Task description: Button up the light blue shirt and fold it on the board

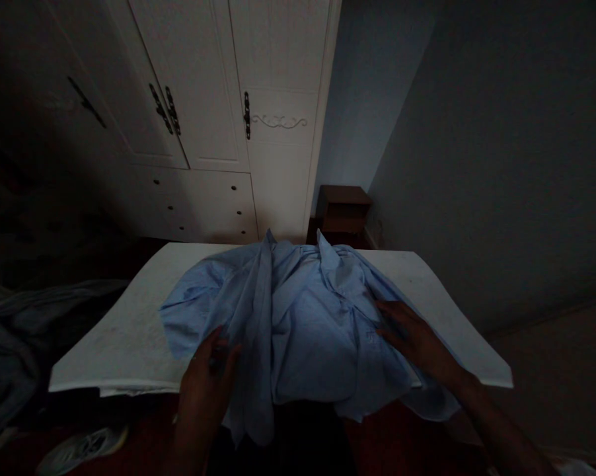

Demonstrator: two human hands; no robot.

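Note:
A light blue collared shirt (308, 330) lies spread with its front parted on a white board-like table (129, 330), its lower edge hanging over the near side. The collar points stand up at the far edge. At the left front panel is my left hand (211, 370), thumb and fingers curved and apart; whether they touch the cloth is hard to tell in the dim light. My right hand (411, 334) rests on the right front panel beside a small embroidered mark, fingers spread. Neither hand visibly grips the fabric.
Beyond the table stands a white wardrobe (283, 158) with dark handles and drawers. A small brown cabinet (345, 205) sits by the grey wall (516, 165). Dark clothing (15, 350) is heaped at the left, and a shoe (84, 449) lies on the red floor.

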